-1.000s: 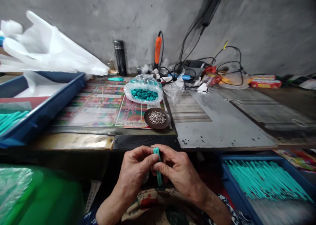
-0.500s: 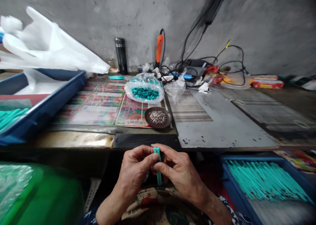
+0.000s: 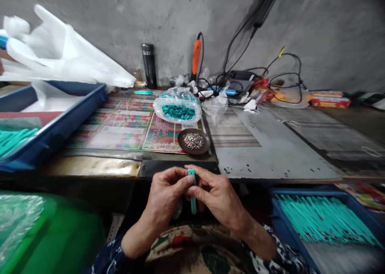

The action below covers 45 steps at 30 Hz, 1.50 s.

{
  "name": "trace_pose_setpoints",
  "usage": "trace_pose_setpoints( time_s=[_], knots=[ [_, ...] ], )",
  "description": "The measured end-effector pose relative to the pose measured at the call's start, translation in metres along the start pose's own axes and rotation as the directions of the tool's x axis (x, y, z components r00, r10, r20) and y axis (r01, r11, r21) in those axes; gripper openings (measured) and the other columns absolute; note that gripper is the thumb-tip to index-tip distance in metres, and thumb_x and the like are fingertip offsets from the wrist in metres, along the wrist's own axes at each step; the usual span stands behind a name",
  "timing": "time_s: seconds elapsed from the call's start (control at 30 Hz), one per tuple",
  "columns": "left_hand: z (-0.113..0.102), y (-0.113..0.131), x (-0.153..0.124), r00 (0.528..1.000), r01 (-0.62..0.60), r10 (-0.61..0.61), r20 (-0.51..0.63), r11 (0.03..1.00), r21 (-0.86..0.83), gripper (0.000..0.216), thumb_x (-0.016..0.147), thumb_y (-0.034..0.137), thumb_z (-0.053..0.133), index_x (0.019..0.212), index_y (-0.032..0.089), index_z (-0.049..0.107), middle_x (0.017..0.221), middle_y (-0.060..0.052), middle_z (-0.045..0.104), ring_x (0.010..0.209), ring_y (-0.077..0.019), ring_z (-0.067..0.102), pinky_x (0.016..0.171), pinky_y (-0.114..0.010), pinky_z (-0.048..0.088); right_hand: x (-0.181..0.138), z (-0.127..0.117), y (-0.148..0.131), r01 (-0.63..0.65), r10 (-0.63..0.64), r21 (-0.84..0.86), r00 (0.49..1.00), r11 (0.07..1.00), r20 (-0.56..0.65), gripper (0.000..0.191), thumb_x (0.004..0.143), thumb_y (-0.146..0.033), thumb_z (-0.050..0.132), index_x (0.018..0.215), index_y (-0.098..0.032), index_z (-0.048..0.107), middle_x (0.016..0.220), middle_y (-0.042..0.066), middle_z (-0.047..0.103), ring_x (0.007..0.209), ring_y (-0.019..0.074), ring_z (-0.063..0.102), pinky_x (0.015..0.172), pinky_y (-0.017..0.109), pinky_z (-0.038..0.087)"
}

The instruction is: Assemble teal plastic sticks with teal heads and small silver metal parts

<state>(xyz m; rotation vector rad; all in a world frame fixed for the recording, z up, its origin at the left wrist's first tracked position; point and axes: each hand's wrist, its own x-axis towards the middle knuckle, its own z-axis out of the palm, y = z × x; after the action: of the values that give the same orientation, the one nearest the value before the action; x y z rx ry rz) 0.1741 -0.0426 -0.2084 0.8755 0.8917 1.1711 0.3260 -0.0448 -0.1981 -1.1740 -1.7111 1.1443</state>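
Left hand (image 3: 162,189), lower centre of the frame: closed in a pinch, thumb uppermost, on a slim, teal, plastic-looking bar (image 3: 193,205) with a lengthwise groove. Right hand (image 3: 221,189), just to the right: likewise pinching the bar, thumb set below the opposite thumb. Bar pointing lengthwise up the frame, short of the bench edge; cannot tell whether one piece or two laid side by side. Judged liable to twist or slip under uneven squeeze, given narrow sides and contact at fingers only; if in two pieces, liable to slide out of line. If dropped, likely to land on the tan patterned cloth (image 3: 180,246) below. Beyond the fingers, centre: shallow, round, dark-brown dish (image 3: 206,145) bearing a heap of small silvery metal pins (image 3: 193,140), near the front edge of the grey-topped bench (image 3: 279,155). Liable to spill if knocked by a knuckle, given low rim. Behind, centre: gaping clear plastic bag (image 3: 159,110) of small teal pieces (image 3: 179,112); could shed contents if tugged. Lower right: dark-blue plastic tray (image 3: 290,236) of slender teal strips (image 3: 325,218), near the navy-and-white sleeve (image 3: 278,250); could be disarranged by a careless elbow.
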Motion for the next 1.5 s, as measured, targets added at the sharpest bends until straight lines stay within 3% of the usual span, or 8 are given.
trace_pose_setpoints(
  time_s=[0.23,0.4,0.7,0.9,1.1,1.23,1.5],
  knots=[
    [0.008,0.049,0.034,0.979,-0.193,0.191,0.066,0.981,0.028,0.018,0.071,0.028,0.082,0.076,0.012,0.074,0.069,-0.002,0.071,0.058,-0.0103,0.061,0.056,-0.020,0.050,0.046,-0.020,-0.035,0.146,-0.150,0.097,0.988,0.984,0.036,0.042,0.086,-0.038,0.071,0.124,-0.021,0.067,0.067,-0.003,0.066,0.042,0.0093,0.053,0.039,0.019,0.045],
    [0.012,0.078,0.056,0.959,-0.280,0.277,0.064,0.959,0.040,0.026,0.066,0.031,0.085,0.073,0.010,0.071,0.062,-0.001,0.067,0.050,-0.0099,0.058,0.047,-0.019,0.048,0.078,-0.030,-0.055,0.219,-0.227,0.149,0.973,0.964,0.036,0.046,0.082,-0.041,0.075,0.119,-0.016,0.067,0.067,-0.003,0.065,0.041,0.0097,0.054,0.036,0.018,0.046],
    [0.017,0.102,0.077,0.924,-0.376,0.375,0.077,0.927,-0.003,0.025,0.060,0.029,0.088,0.066,0.012,0.071,0.057,0.001,0.065,0.044,-0.0071,0.056,0.041,-0.016,0.046,0.109,-0.035,-0.062,0.338,-0.342,0.119,0.939,0.934,0.018,0.044,0.081,-0.047,0.076,0.111,-0.016,0.070,0.053,-0.004,0.059,0.035,0.0115,0.053,0.035,0.020,0.039],
    [0.006,0.091,0.082,0.896,-0.441,0.431,0.105,0.889,0.121,0.021,0.067,0.030,0.084,0.072,0.013,0.073,0.059,0.001,0.066,0.047,-0.0061,0.056,0.045,-0.015,0.047,0.109,-0.028,-0.049,0.367,-0.368,0.124,0.930,0.922,-0.020,0.047,0.081,-0.048,0.075,0.115,-0.016,0.069,0.059,-0.004,0.061,0.038,0.0102,0.050,0.038,0.021,0.041],
    [-0.018,0.053,0.072,0.902,-0.431,0.414,0.121,0.880,0.202,0.020,0.068,0.029,0.084,0.072,0.013,0.073,0.059,0.001,0.067,0.049,-0.0085,0.057,0.048,-0.018,0.049,0.087,-0.002,0.002,0.357,-0.354,0.006,0.928,0.934,-0.113,0.052,0.089,-0.046,0.067,0.132,-0.018,0.061,0.072,0.000,0.067,0.046,0.0127,0.056,0.048,0.024,0.051],
    [-0.026,0.035,0.064,0.901,-0.434,0.416,0.124,0.868,0.240,0.016,0.069,0.027,0.083,0.073,0.015,0.075,0.072,-0.002,0.072,0.062,-0.0116,0.065,0.058,-0.019,0.054,0.074,0.012,0.027,0.387,-0.395,-0.078,0.904,0.919,-0.163,0.047,0.093,-0.045,0.063,0.132,-0.020,0.061,0.072,0.000,0.067,0.050,0.0136,0.058,0.058,0.026,0.055],
    [-0.029,0.028,0.059,0.903,-0.429,0.415,0.108,0.863,0.268,0.016,0.069,0.028,0.082,0.075,0.015,0.074,0.071,-0.002,0.072,0.062,-0.0127,0.065,0.059,-0.021,0.056,0.069,0.019,0.034,0.417,-0.420,-0.055,0.891,0.907,-0.171,0.045,0.094,-0.043,0.063,0.134,-0.022,0.059,0.084,0.001,0.070,0.048,0.0107,0.057,0.055,0.023,0.056]
  ],
)
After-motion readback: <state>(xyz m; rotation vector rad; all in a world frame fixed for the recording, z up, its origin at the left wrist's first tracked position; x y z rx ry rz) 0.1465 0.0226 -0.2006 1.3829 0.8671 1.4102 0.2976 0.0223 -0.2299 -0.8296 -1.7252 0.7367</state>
